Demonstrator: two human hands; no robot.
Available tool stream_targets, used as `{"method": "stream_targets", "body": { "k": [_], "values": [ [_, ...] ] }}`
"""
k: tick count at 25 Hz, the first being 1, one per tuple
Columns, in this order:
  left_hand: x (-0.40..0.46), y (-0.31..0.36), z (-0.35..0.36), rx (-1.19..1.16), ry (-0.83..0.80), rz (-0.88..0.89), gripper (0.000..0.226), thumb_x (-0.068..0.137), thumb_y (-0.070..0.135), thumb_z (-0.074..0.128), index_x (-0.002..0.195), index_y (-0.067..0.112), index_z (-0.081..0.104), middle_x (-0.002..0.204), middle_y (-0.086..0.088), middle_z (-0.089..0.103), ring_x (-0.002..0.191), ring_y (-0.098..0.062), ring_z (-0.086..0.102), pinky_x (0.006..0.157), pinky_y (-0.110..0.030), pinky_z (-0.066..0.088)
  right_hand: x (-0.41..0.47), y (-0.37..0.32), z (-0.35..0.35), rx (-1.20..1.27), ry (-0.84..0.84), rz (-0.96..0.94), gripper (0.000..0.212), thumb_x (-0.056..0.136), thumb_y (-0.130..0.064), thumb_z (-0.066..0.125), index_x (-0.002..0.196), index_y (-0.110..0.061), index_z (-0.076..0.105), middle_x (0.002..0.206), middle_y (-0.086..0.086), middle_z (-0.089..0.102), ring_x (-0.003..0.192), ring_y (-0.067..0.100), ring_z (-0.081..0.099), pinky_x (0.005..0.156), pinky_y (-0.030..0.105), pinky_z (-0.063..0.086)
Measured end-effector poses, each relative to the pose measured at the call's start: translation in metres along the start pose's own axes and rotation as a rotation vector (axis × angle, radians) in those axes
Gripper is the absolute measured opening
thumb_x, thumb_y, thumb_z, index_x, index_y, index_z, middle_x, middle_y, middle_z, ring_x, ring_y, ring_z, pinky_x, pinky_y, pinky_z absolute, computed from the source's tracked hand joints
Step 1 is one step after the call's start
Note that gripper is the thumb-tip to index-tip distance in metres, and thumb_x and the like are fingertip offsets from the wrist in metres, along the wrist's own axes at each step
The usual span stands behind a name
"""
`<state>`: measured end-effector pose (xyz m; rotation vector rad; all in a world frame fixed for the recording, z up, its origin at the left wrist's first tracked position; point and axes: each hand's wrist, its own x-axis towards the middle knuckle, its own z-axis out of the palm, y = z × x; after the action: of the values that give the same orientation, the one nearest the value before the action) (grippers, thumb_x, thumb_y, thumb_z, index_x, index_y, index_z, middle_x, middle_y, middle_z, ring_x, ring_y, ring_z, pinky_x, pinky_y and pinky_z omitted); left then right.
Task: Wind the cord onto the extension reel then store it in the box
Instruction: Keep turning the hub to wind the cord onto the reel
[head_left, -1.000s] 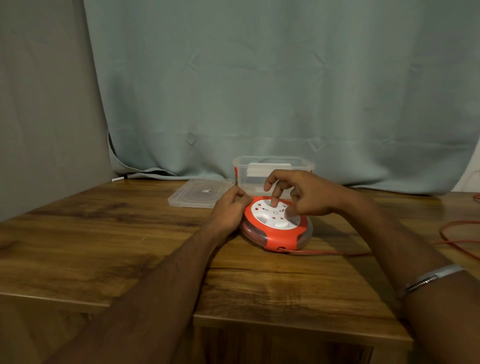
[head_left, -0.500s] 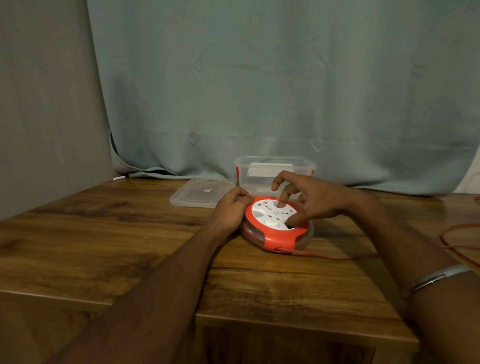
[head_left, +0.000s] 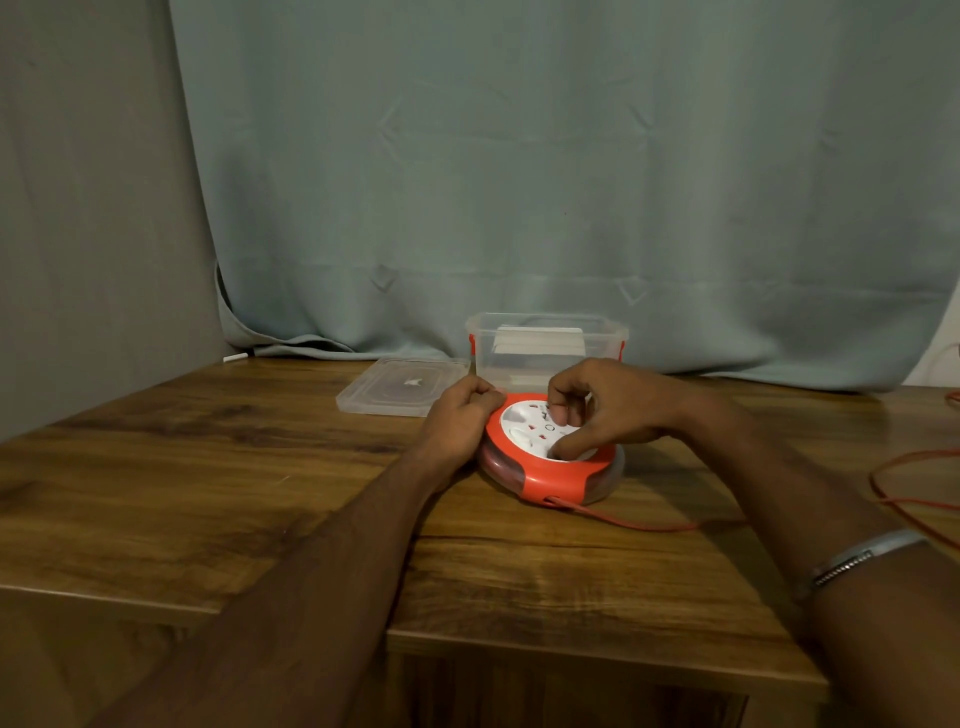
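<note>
A round orange extension reel (head_left: 550, 475) with a white socket face lies flat on the wooden table (head_left: 260, 483). My left hand (head_left: 462, 410) is closed against the reel's left rim. My right hand (head_left: 605, 405) rests on the white face, thumb and fingertips pressed into it. An orange cord (head_left: 634, 524) leaves the reel's front edge and runs right under my right forearm to loose loops at the right edge of the view. Just behind the reel stands a clear plastic box (head_left: 545, 343) with no lid on it.
The box's clear lid (head_left: 402, 387) lies flat to the left of the box. A grey-blue curtain (head_left: 519, 182) hangs behind the table, with a grey wall on the left. The table's front edge is close to me.
My right hand has turned on the reel's white face, its fingers shifting round. The cord on the table has drawn in toward the reel. My left hand has stayed on the rim.
</note>
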<state>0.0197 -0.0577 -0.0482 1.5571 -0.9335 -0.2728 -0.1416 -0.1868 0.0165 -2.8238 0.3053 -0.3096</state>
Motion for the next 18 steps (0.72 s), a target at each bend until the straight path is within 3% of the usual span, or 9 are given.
{"method": "stream_targets", "body": {
  "k": [4, 10, 12, 13, 16, 18],
  "values": [
    [0.001, -0.001, 0.0, -0.011, 0.004, -0.001, 0.014, 0.102, 0.027, 0.054, 0.1, 0.017, 0.065, 0.094, -0.003, 0.071, 0.086, -0.019, 0.069, 0.073, -0.032, 0.056, 0.001, -0.004, 0.003, -0.043, 0.024, -0.012, 0.035, 0.07, -0.045, 0.086, 0.071, -0.017, 0.065, 0.063, -0.009, 0.062, 0.058, 0.005, 0.054, 0.061, 0.035, 0.048],
    [0.002, -0.003, 0.0, 0.012, 0.002, 0.003, 0.018, 0.102, 0.029, 0.053, 0.103, 0.017, 0.066, 0.099, -0.005, 0.073, 0.094, -0.024, 0.071, 0.086, -0.043, 0.06, 0.006, -0.012, 0.01, -0.134, 0.121, 0.006, 0.048, 0.077, -0.058, 0.079, 0.064, -0.016, 0.06, 0.048, -0.011, 0.055, 0.05, 0.006, 0.049, 0.055, 0.033, 0.042],
    [0.002, -0.003, 0.0, 0.006, 0.002, 0.005, 0.017, 0.102, 0.027, 0.053, 0.101, 0.016, 0.066, 0.098, -0.006, 0.073, 0.093, -0.025, 0.071, 0.085, -0.043, 0.059, 0.004, -0.012, 0.006, -0.073, 0.143, -0.049, 0.033, 0.077, -0.047, 0.084, 0.074, -0.023, 0.061, 0.058, -0.009, 0.063, 0.052, 0.005, 0.053, 0.056, 0.034, 0.046],
    [0.002, -0.003, 0.0, 0.008, -0.002, 0.003, 0.016, 0.102, 0.027, 0.053, 0.1, 0.017, 0.066, 0.097, -0.006, 0.073, 0.091, -0.024, 0.071, 0.084, -0.043, 0.059, 0.002, -0.011, 0.003, 0.003, 0.135, -0.075, 0.025, 0.078, -0.033, 0.085, 0.085, -0.027, 0.061, 0.07, -0.006, 0.069, 0.053, 0.003, 0.056, 0.056, 0.031, 0.048],
    [0.002, -0.002, 0.0, 0.014, -0.013, 0.006, 0.015, 0.103, 0.028, 0.052, 0.101, 0.019, 0.064, 0.095, -0.005, 0.072, 0.087, -0.021, 0.07, 0.079, -0.039, 0.057, -0.003, -0.01, -0.006, 0.112, 0.038, -0.059, 0.059, 0.074, 0.006, 0.075, 0.119, -0.026, 0.054, 0.105, -0.002, 0.074, 0.051, -0.003, 0.054, 0.051, 0.015, 0.045],
    [0.002, -0.002, 0.0, 0.013, -0.014, 0.006, 0.016, 0.103, 0.027, 0.052, 0.101, 0.018, 0.064, 0.094, -0.005, 0.071, 0.084, -0.019, 0.069, 0.076, -0.036, 0.056, -0.002, -0.007, -0.006, 0.055, -0.031, -0.017, 0.076, 0.072, 0.01, 0.072, 0.135, -0.028, 0.049, 0.118, -0.008, 0.071, 0.077, -0.01, 0.063, 0.059, 0.016, 0.052]
  ]
}}
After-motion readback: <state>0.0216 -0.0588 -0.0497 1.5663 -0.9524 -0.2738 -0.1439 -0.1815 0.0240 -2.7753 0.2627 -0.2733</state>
